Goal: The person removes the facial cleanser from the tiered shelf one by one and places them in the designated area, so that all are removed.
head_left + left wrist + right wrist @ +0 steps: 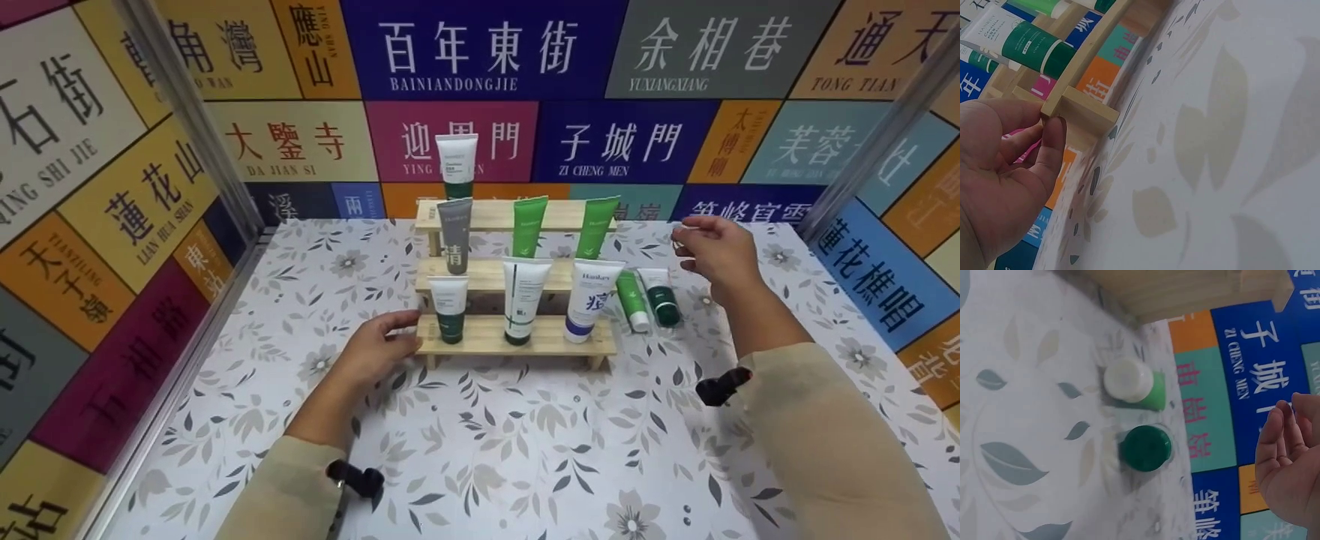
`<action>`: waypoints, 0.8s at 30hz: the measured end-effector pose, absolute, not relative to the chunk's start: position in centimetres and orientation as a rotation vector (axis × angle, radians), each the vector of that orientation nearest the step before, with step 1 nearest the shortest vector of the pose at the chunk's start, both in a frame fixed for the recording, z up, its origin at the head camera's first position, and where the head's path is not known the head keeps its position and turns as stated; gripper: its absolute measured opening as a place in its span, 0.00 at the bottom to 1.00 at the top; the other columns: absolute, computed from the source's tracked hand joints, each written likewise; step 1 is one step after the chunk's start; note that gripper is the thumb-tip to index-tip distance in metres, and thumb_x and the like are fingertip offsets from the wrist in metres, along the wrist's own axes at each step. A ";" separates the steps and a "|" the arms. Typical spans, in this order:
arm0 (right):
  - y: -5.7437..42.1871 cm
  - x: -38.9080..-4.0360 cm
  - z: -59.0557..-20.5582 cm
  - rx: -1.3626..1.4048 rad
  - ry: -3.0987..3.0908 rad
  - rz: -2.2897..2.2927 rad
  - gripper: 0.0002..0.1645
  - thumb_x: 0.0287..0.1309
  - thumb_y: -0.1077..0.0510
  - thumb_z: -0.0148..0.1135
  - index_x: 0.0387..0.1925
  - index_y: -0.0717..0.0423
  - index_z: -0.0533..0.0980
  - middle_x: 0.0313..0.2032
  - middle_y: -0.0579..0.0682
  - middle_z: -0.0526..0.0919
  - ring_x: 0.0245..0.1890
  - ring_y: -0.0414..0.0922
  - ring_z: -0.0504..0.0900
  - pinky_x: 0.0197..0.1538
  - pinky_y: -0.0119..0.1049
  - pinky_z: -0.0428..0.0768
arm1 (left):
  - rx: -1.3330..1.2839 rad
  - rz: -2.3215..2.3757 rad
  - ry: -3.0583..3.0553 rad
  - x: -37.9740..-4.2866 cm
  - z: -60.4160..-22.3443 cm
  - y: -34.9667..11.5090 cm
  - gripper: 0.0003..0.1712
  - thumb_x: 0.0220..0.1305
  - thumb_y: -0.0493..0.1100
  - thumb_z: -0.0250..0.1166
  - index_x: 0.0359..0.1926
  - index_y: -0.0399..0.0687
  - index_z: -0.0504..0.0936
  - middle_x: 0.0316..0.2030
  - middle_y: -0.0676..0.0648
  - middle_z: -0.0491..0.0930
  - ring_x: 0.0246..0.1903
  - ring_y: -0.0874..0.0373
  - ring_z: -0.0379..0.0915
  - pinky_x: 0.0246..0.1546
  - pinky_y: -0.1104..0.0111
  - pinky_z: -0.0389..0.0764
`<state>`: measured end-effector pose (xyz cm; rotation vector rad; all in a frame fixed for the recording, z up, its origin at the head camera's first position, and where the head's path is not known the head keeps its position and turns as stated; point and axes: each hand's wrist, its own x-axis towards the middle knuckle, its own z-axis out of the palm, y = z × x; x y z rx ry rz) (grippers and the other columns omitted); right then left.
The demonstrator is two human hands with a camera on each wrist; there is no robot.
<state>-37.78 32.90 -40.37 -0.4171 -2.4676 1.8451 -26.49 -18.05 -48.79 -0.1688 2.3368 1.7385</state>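
Note:
At the left end of a three-tier wooden display rack (517, 346), my left hand (382, 346) pinches the corner of the lowest step. Close up in the left wrist view, thumb and fingers of the left hand (1022, 163) meet on that step's end (1054, 104). My right hand (716, 251) hovers right of the rack with loosely curled fingers, holding nothing. Nearest to it on the table lie a green tube (631, 296) with a white cap and a white-and-green tube (661, 296); their cap ends face the right wrist camera.
The front step holds a small white-and-green tube (450, 307), a white tube (525, 300) and a white-and-blue tube (592, 300). Above stand a grey tube (454, 236), two green tubes (529, 225) and another white-and-green tube (456, 161). Sign-printed walls (450, 52) enclose the floral-covered table (480, 450).

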 end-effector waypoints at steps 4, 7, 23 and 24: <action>32.0 -37.0 -39.3 -0.380 -2.431 1.874 0.23 0.69 0.42 0.70 0.60 0.42 0.78 0.48 0.38 0.89 0.44 0.40 0.85 0.46 0.31 0.87 | -0.179 1.732 2.332 -26.6 -48.9 -18.0 0.31 0.72 0.42 0.66 0.74 0.55 0.77 0.73 0.50 0.76 0.68 0.51 0.78 0.69 0.58 0.80; 31.5 -36.7 -38.6 -0.348 -2.397 1.916 0.22 0.69 0.43 0.71 0.59 0.43 0.78 0.46 0.38 0.89 0.44 0.41 0.84 0.44 0.30 0.86 | -0.197 1.728 2.328 -26.6 -48.8 -18.0 0.30 0.72 0.43 0.67 0.74 0.57 0.77 0.73 0.52 0.76 0.69 0.52 0.77 0.70 0.57 0.79; 28.9 -35.3 -34.4 -0.124 -2.254 2.011 0.21 0.67 0.48 0.74 0.57 0.47 0.80 0.43 0.41 0.88 0.38 0.41 0.84 0.37 0.31 0.85 | -0.162 1.716 2.367 -26.6 -48.8 -18.1 0.31 0.72 0.43 0.67 0.74 0.54 0.77 0.74 0.48 0.76 0.70 0.50 0.77 0.71 0.57 0.77; 28.6 -35.3 -34.1 -0.115 -2.249 2.011 0.21 0.67 0.48 0.74 0.57 0.47 0.80 0.43 0.41 0.88 0.39 0.41 0.84 0.37 0.31 0.85 | -0.166 1.713 2.366 -26.6 -48.8 -18.0 0.31 0.72 0.43 0.67 0.74 0.54 0.77 0.74 0.48 0.76 0.70 0.50 0.76 0.71 0.56 0.77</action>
